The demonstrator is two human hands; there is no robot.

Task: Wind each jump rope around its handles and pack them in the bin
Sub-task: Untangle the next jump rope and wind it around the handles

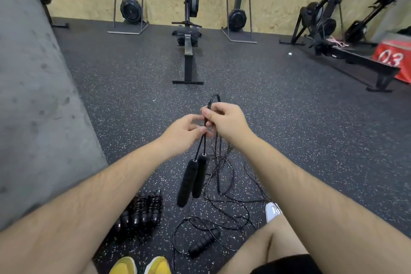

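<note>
A: Where is the jump rope [205,133] being handled?

B: It is held up in mid-air above the floor [278,118], folded into strands, with a small loop poking out above the fingers. The two foam-covered handles [193,179] are seen hanging side by side below the hands, touching each other.

A: And the hands?

B: The right hand [224,121] is curled round the bundled strands near the top, thumb pinched against them. The left hand [185,131] is pinched on the same strands just below, fingertips closed on the cord. Both are grasping the rope.

A: What is trailing underneath?

B: Loose cord [224,198] is spread in tangled loops over the speckled floor, running down toward the near edge. Another ribbed handle [203,243] is lying on that cord, near the bent knee.

A: Anything already wound?

B: A cluster of wound ropes [140,211] is laid on the floor to the left, beside the grey wall [33,95].

A: Further out?

B: Yellow shoes [141,266] are seen at the near edge, a white shoe [272,211] to the right. A rowing machine [189,29] is parked straight ahead, more machines along the plywood wall, and a red box [393,60] at the far right.
</note>
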